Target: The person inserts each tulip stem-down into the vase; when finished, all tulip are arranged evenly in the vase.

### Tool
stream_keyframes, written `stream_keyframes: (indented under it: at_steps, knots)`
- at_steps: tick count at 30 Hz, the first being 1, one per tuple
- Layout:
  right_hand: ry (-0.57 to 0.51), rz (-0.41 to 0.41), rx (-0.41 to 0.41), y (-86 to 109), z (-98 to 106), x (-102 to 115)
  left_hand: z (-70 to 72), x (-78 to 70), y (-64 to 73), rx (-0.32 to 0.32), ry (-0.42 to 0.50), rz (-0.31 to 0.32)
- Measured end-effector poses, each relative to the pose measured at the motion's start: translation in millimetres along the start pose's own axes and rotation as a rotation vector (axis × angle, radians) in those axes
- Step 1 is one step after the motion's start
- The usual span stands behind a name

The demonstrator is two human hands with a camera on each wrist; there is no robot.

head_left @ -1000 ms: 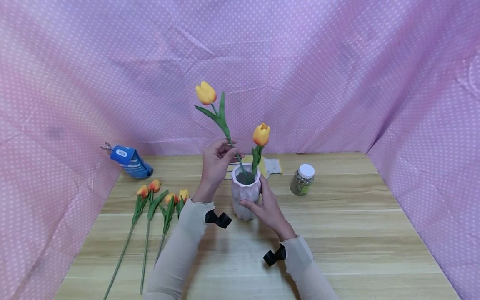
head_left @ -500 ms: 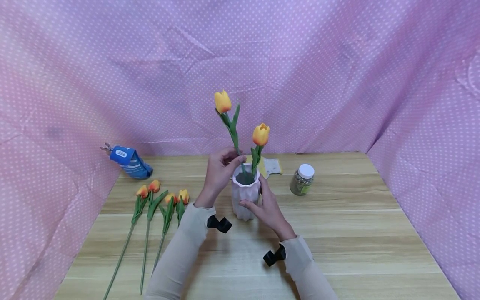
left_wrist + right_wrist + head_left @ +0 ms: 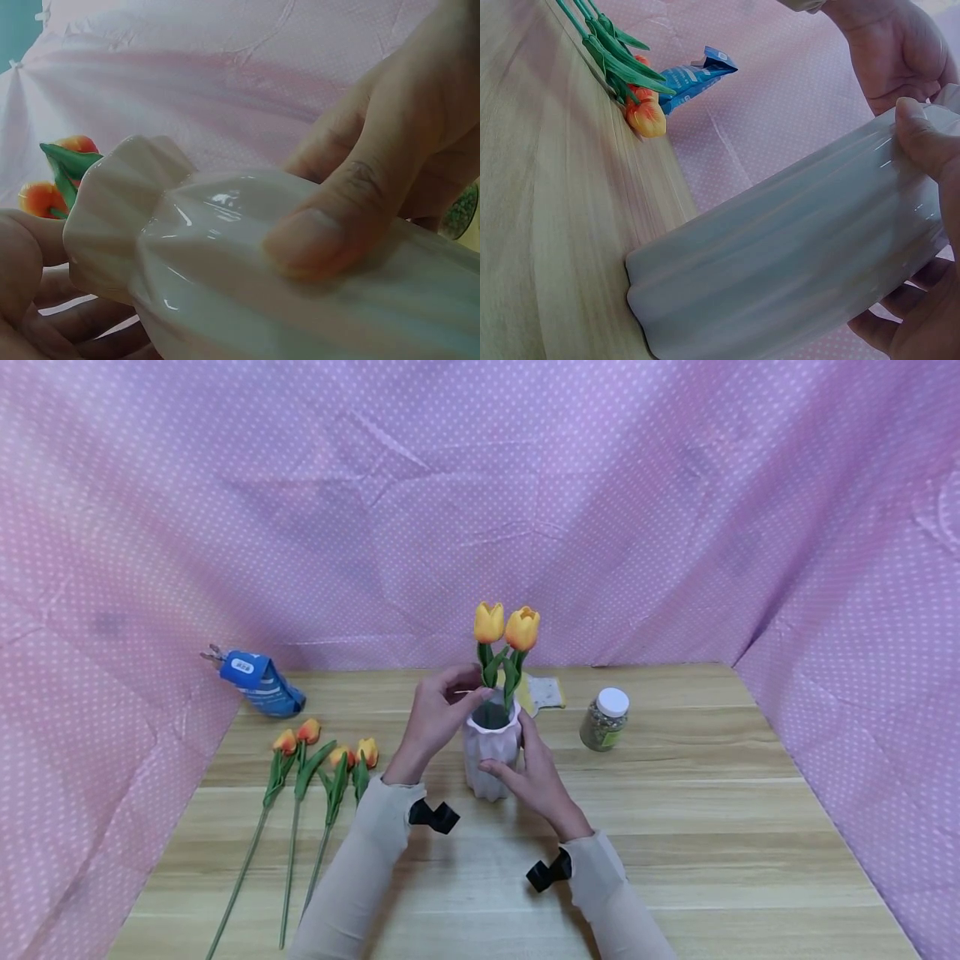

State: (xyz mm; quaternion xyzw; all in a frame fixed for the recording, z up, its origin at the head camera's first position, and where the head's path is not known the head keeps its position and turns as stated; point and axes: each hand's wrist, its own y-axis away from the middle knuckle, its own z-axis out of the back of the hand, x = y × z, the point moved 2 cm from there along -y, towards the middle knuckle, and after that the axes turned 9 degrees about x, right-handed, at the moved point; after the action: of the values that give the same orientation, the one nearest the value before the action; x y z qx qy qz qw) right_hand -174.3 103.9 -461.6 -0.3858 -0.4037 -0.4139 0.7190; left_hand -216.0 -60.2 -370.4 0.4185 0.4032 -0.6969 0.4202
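A white ribbed vase (image 3: 491, 760) stands upright on the wooden table. My right hand (image 3: 536, 777) grips its side, with the thumb across the front in the left wrist view and the fingers round the far side. Two yellow-orange tulips rise from the vase mouth. At the rim, my left hand (image 3: 442, 710) pinches the left tulip (image 3: 489, 623) low, near its leaves; its fingertips are partly hidden. The right tulip (image 3: 522, 628) leans slightly right beside it. In the right wrist view, the left hand (image 3: 896, 56) is close to the vase top.
Several orange tulips (image 3: 285, 742) lie on the table at the left. Behind them is a blue bag (image 3: 264, 683) with a clip. A white-lidded jar (image 3: 604, 720) stands right of the vase. A yellow and grey flat piece (image 3: 546, 692) lies behind it. Pink dotted cloth hangs around the table.
The left tulip has straightened and sunk down into the vase, its bloom now level with the other. My left hand has moved slightly right and down to the rim. My right hand stays put.
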Motion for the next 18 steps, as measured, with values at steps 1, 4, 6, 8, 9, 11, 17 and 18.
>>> stream_keyframes:
  at_steps: [1,4,6,8,9,11,17,18]
  knots:
    - [0.001,-0.003,0.001,0.0,-0.1,0.1,0.0,0.1,0.2,-0.007,0.002,0.001]
    - [0.001,-0.011,0.001,0.0,-0.3,0.7,-0.1,0.5,0.6,-0.027,-0.002,-0.003]
    - [0.003,-0.01,0.001,0.0,-0.3,1.1,0.5,0.2,1.4,-0.035,-0.002,-0.006]
    - [0.004,-0.004,0.0,0.1,-0.2,1.2,1.9,-0.2,2.5,-0.04,-0.005,-0.007]
    - [0.005,-0.002,-0.001,0.1,-0.2,1.3,3.0,-0.2,3.0,-0.045,-0.002,-0.005]
    - [0.004,0.001,0.001,0.0,-0.2,1.2,6.4,-0.9,4.7,-0.056,0.007,-0.002]
    - [-0.007,-0.002,0.003,0.1,-0.4,0.0,26.3,-4.0,11.1,-0.132,0.046,-0.003]
    - [-0.009,-0.003,0.003,0.2,-0.4,-0.1,30.9,-4.6,12.8,-0.149,0.046,-0.003]
